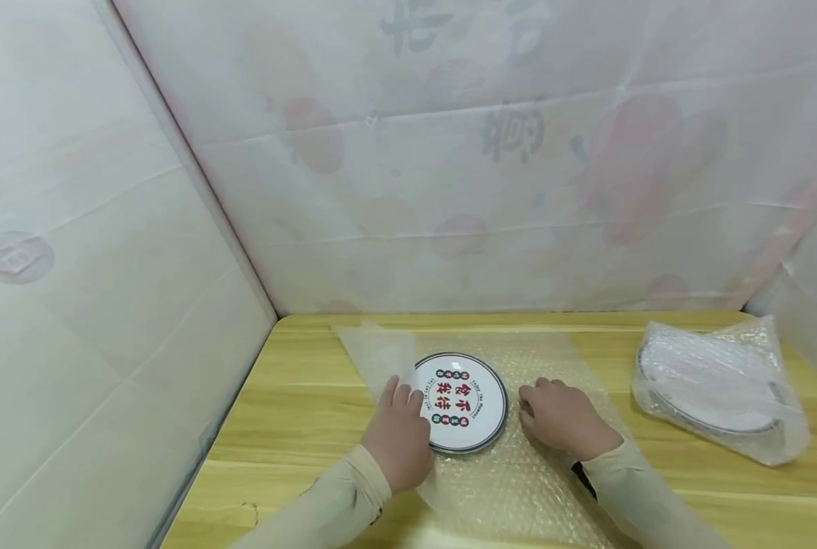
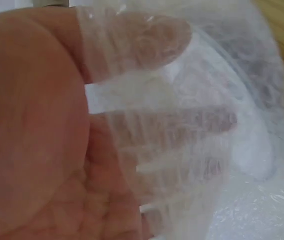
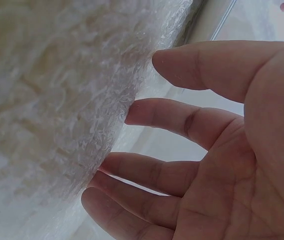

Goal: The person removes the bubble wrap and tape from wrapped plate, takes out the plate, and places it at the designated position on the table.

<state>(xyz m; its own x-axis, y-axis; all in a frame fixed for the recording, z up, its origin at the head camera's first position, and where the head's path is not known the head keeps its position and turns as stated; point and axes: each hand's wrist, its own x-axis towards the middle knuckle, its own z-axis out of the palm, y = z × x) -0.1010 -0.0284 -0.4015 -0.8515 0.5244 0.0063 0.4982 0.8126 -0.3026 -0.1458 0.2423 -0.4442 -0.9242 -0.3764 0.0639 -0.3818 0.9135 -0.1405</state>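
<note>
A white round plate (image 1: 480, 400) with a dark rim and red and green printed characters lies face up on a sheet of bubble wrap (image 1: 498, 488). My left hand (image 1: 398, 438) is at the plate's left edge, where a raised flap of the wrap (image 1: 374, 351) folds in toward the plate. In the left wrist view the film (image 2: 171, 140) covers the palm side of its extended fingers. To the right of the plate, my right hand (image 1: 562, 415) touches the wrap with spread, slightly bent fingertips (image 3: 142, 112), apart from the plate.
Another plate in bubble wrap (image 1: 717, 381) lies at the right of the wooden table (image 1: 299, 404). Walls of printed white sheeting (image 1: 408, 191) stand behind the table and along its sides.
</note>
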